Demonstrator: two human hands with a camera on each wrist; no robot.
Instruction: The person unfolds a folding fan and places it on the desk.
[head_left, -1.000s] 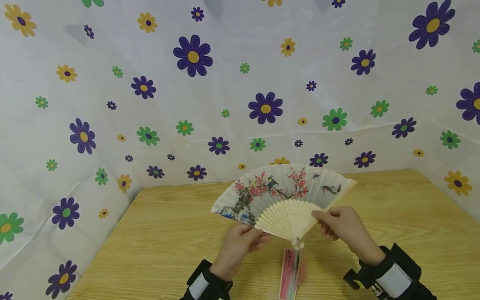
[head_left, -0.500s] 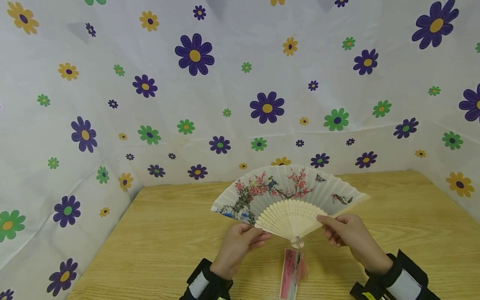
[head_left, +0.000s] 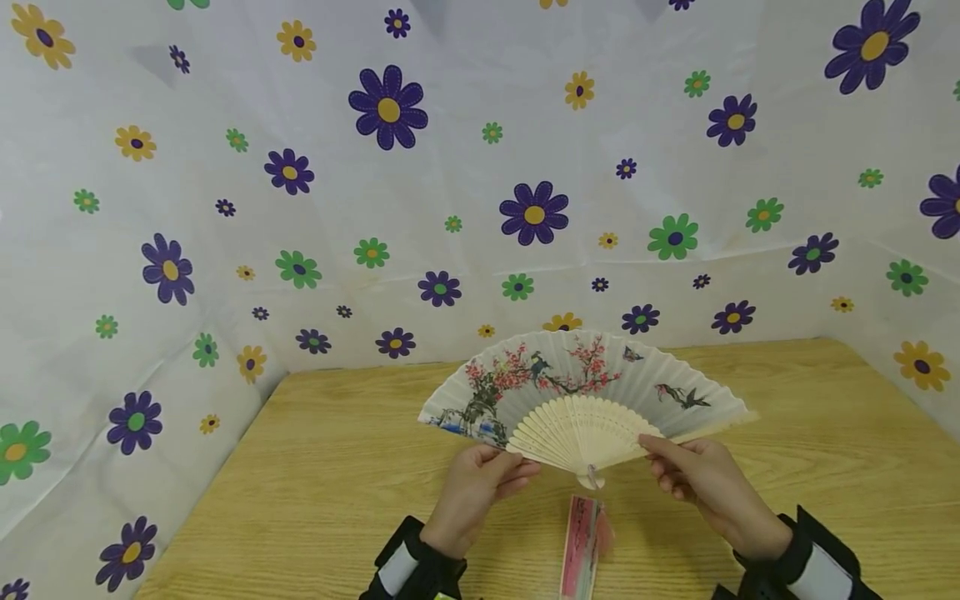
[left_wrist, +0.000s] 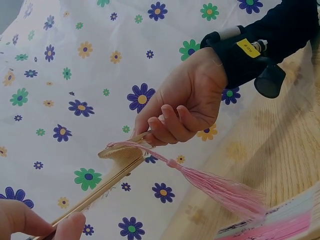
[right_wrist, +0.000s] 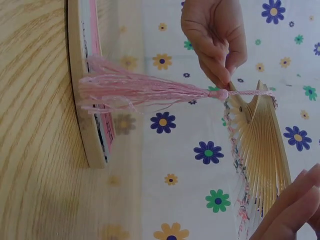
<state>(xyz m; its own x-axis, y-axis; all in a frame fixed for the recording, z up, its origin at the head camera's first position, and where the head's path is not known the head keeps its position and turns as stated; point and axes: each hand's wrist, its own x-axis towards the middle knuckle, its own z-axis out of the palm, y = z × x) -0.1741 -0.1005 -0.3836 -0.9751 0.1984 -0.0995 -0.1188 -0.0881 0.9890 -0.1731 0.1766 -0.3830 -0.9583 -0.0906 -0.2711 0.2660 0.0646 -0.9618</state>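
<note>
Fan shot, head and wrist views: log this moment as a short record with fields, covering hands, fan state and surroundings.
Object: fan, spread wide
Print: blossoms and birds on white
Left hand: pinches the fan's left edge
Right hand: pinches the fan's right edge
Support: held up over the table by both hands
Tassel: pink, hanging from the fan's pivot end
Nearby: pink item lying on the table; contents unclear
Backdrop: white cloth with purple, green and yellow flowers
</note>
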